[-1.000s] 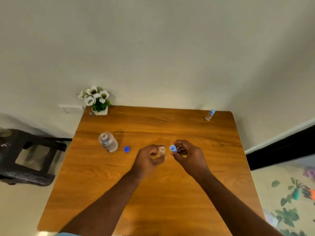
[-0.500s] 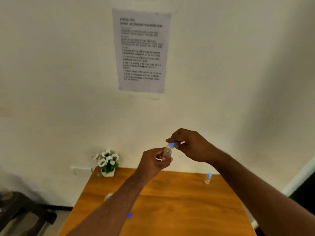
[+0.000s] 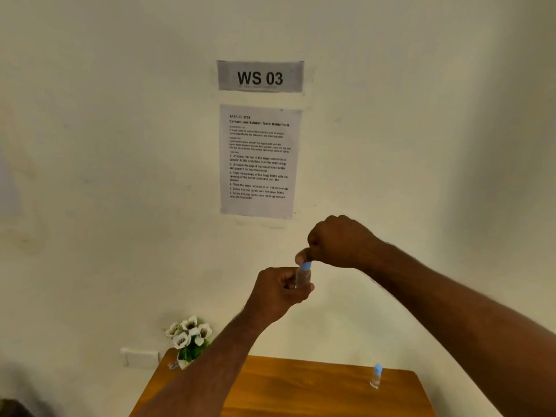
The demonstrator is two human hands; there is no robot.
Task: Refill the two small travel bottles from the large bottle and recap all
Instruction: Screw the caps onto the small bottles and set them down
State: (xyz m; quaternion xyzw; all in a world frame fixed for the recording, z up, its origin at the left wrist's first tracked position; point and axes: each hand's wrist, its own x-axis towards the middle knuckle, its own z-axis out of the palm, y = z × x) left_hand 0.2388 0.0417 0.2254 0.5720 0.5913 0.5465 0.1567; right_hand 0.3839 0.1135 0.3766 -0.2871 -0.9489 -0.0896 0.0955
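Note:
My left hand (image 3: pixel 278 291) holds a small clear travel bottle (image 3: pixel 301 277) upright, raised well above the table in front of the wall. Its light blue cap (image 3: pixel 305 266) sits on the bottle's top, pinched from above by the fingertips of my right hand (image 3: pixel 337 242). A second small travel bottle (image 3: pixel 376 376) with a blue cap stands on the wooden table (image 3: pixel 301 386) near its far right corner. The large bottle and its loose cap are out of sight below the frame or behind my left arm.
A small white pot of white flowers (image 3: pixel 189 338) stands at the table's far left corner. On the wall hang a "WS 03" sign (image 3: pixel 260 76) and a printed instruction sheet (image 3: pixel 260 161). A wall socket (image 3: pixel 140 356) sits left of the table.
My view has tilted up from the table to the wall. Both hands rose with the small bottle, and my right hand brought the blue cap from beside the bottle onto its top.

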